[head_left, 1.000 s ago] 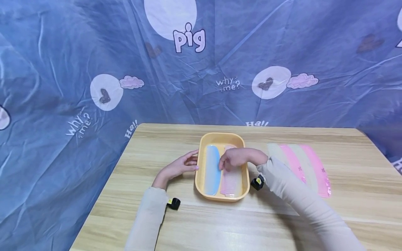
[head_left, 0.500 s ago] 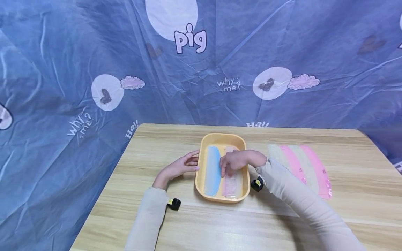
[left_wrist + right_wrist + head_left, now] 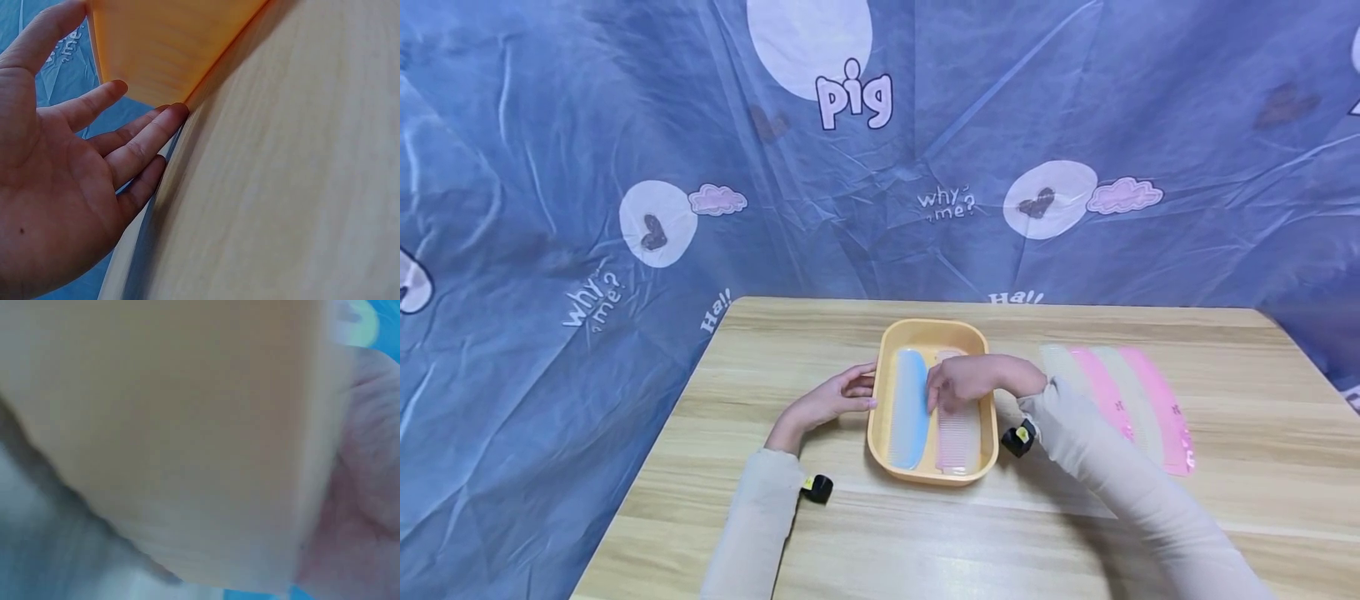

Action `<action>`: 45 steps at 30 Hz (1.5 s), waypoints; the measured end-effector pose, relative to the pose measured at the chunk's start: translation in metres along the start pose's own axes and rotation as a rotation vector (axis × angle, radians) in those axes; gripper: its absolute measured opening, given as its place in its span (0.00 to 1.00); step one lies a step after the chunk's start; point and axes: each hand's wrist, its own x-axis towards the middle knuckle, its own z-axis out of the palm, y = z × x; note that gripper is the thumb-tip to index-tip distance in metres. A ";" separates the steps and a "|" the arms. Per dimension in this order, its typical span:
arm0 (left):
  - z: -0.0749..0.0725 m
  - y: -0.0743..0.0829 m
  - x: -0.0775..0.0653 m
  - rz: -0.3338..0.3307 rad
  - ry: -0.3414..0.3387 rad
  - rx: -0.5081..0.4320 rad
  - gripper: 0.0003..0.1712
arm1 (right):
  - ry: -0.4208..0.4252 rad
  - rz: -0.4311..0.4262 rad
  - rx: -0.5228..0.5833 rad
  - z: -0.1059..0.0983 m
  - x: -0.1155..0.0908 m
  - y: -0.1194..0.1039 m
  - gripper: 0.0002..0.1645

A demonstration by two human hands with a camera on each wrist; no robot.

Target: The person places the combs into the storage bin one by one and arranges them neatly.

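Note:
A yellow-orange tray [image 3: 928, 333] stands on the table with a translucent blue comb [image 3: 912, 417] lying along its left side. To the right of that comb lies a pale pink comb [image 3: 957, 442]. My right hand [image 3: 966, 383] reaches over the right rim, fingers bent down at the pink comb's left edge and covering its upper part; whether they pinch it I cannot tell. In the right wrist view the tray's wall hides those fingers. My left hand [image 3: 827, 400] rests its loosely spread fingertips against the tray's left wall, as the left wrist view also shows.
Right of the tray, several pink and pale green combs [image 3: 1120, 400] lie side by side, partly behind the right sleeve [image 3: 1120, 483]. A blue printed cloth [image 3: 880, 233] hangs behind the wooden table [image 3: 925, 542].
The right index finger stretched downward over the pink comb half a second ago and is bent again now. The pink comb has shifted slightly right, away from the blue one. The left hand stays put.

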 end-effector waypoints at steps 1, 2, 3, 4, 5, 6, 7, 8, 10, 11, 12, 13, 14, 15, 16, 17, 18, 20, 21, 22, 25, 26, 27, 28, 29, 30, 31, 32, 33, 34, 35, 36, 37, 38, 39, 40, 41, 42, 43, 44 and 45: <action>0.000 0.000 0.000 -0.002 0.001 0.003 0.45 | 0.023 -0.027 0.024 -0.002 -0.003 0.000 0.16; 0.000 -0.001 0.000 -0.004 0.002 0.004 0.45 | 0.052 -0.051 0.036 -0.005 -0.006 0.001 0.16; 0.000 -0.001 0.000 -0.007 0.004 0.006 0.45 | 0.082 -0.067 0.048 -0.008 -0.009 0.002 0.16; 0.000 -0.001 -0.001 -0.010 0.005 0.009 0.45 | 0.115 -0.074 0.058 -0.011 -0.012 0.004 0.16; 0.000 -0.002 -0.001 -0.011 0.007 0.014 0.45 | 0.149 -0.080 0.067 -0.014 -0.016 0.005 0.16; -0.001 -0.002 -0.001 -0.013 0.009 0.016 0.45 | 0.184 -0.080 0.072 -0.016 -0.020 0.007 0.15; -0.001 -0.002 -0.002 -0.014 0.010 0.019 0.45 | 0.220 -0.073 0.080 -0.019 -0.024 0.009 0.15; -0.001 -0.002 -0.002 -0.015 0.012 0.021 0.45 | 0.254 -0.056 0.088 -0.021 -0.029 0.011 0.15; -0.002 -0.003 -0.003 -0.014 0.013 0.024 0.45 | 0.316 -0.013 0.113 -0.025 -0.039 0.016 0.13; -0.002 -0.003 -0.003 -0.011 0.014 0.023 0.45 | 0.345 0.004 0.135 -0.028 -0.044 0.018 0.13; -0.002 -0.003 -0.003 -0.010 0.014 0.022 0.45 | 0.374 0.023 0.154 -0.029 -0.049 0.019 0.12; -0.003 -0.004 -0.003 -0.008 0.013 0.023 0.45 | 0.404 0.045 0.167 -0.031 -0.054 0.022 0.12; -0.003 -0.004 -0.003 -0.005 0.011 0.023 0.45 | 0.430 0.071 0.184 -0.032 -0.060 0.025 0.11; -0.003 -0.005 -0.003 0.000 0.010 0.025 0.45 | 0.459 0.087 0.186 -0.034 -0.065 0.028 0.12; -0.003 -0.005 -0.003 0.007 0.008 0.026 0.44 | 0.485 0.104 0.187 -0.035 -0.070 0.032 0.12; -0.003 -0.005 -0.002 0.012 0.005 0.029 0.44 | 0.508 0.122 0.186 -0.035 -0.076 0.036 0.13; -0.003 -0.005 -0.002 0.016 0.002 0.032 0.44 | 0.528 0.143 0.185 -0.036 -0.081 0.040 0.13; -0.003 -0.006 -0.001 0.028 -0.006 0.037 0.44 | 0.551 0.183 0.187 -0.035 -0.091 0.050 0.16; -0.003 -0.006 -0.001 0.033 -0.009 0.038 0.44 | 0.557 0.199 0.186 -0.035 -0.096 0.055 0.17; -0.003 -0.006 0.000 0.035 -0.012 0.041 0.45 | 0.558 0.214 0.194 -0.034 -0.101 0.060 0.18; -0.002 -0.005 -0.001 0.037 -0.021 0.042 0.46 | 0.553 0.241 0.229 -0.030 -0.112 0.073 0.22; -0.002 -0.005 -0.001 0.036 -0.023 0.041 0.47 | 0.553 0.244 0.240 -0.029 -0.115 0.077 0.22; -0.002 -0.005 -0.001 0.035 -0.023 0.040 0.47 | 0.551 0.248 0.247 -0.028 -0.118 0.081 0.23; -0.001 -0.004 -0.001 0.033 -0.023 0.038 0.47 | 0.553 0.251 0.255 -0.026 -0.120 0.085 0.24; -0.001 -0.004 -0.001 0.032 -0.022 0.034 0.48 | 0.555 0.258 0.262 -0.026 -0.122 0.088 0.24; -0.001 -0.004 -0.001 0.030 -0.021 0.030 0.48 | 0.555 0.265 0.263 -0.025 -0.124 0.092 0.25; -0.001 -0.003 0.000 0.032 -0.020 0.029 0.48 | 0.554 0.274 0.261 -0.024 -0.126 0.095 0.25; -0.001 -0.003 0.000 0.032 -0.018 0.025 0.49 | 0.552 0.282 0.258 -0.024 -0.127 0.097 0.25; -0.001 -0.003 0.000 0.033 -0.016 0.022 0.49 | 0.548 0.290 0.252 -0.023 -0.128 0.100 0.26; -0.001 -0.003 0.000 0.033 -0.014 0.019 0.49 | 0.545 0.300 0.248 -0.022 -0.129 0.102 0.26; -0.001 -0.003 0.001 0.036 -0.015 0.016 0.49 | 0.542 0.307 0.245 -0.021 -0.130 0.105 0.26; -0.001 -0.003 0.001 0.037 -0.018 0.014 0.49 | 0.538 0.318 0.242 -0.020 -0.131 0.107 0.26; -0.001 -0.003 0.001 0.039 -0.020 0.012 0.49 | 0.536 0.328 0.242 -0.019 -0.131 0.109 0.26; 0.000 -0.003 0.001 0.040 -0.022 0.012 0.49 | 0.533 0.338 0.240 -0.018 -0.132 0.111 0.26; 0.000 -0.003 0.001 0.040 -0.025 0.011 0.49 | 0.531 0.348 0.233 -0.016 -0.133 0.113 0.26; 0.000 -0.003 0.001 0.042 -0.028 0.012 0.49 | 0.530 0.358 0.230 -0.015 -0.133 0.114 0.27; 0.000 -0.003 0.001 0.042 -0.031 0.012 0.49 | 0.529 0.366 0.224 -0.014 -0.134 0.116 0.27; 0.000 -0.003 0.001 0.043 -0.032 0.013 0.49 | 0.528 0.375 0.218 -0.013 -0.134 0.117 0.28; 0.000 -0.003 0.002 0.046 -0.032 0.012 0.50 | 0.528 0.382 0.212 -0.012 -0.134 0.118 0.28; 0.000 -0.003 0.002 0.046 -0.032 0.012 0.50 | 0.530 0.385 0.205 -0.011 -0.134 0.119 0.28; 0.000 -0.003 0.002 0.047 -0.031 0.012 0.50 | 0.531 0.388 0.200 -0.011 -0.134 0.120 0.28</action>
